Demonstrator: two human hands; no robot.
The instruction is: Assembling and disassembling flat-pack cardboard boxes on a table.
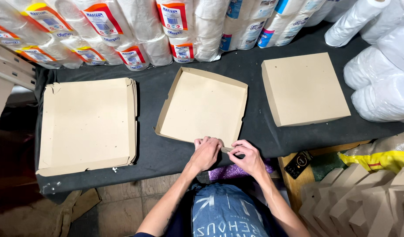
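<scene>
A shallow brown cardboard box tray [202, 105] lies open on the dark table [158, 153], its sides folded up. My left hand [206, 151] grips the tray's near edge with curled fingers. My right hand [248, 157] pinches the flap at the tray's near right corner, right beside the left hand. Both hands touch the cardboard at the front rim.
A stack of flat cardboard blanks [87, 125] lies at the left. A folded closed box [303, 90] sits at the right. Wrapped paper rolls [136, 30] line the back; white bags [382, 83] are far right. A phone [298, 163] and folded cardboard pieces [360, 197] lie on a wooden surface lower right.
</scene>
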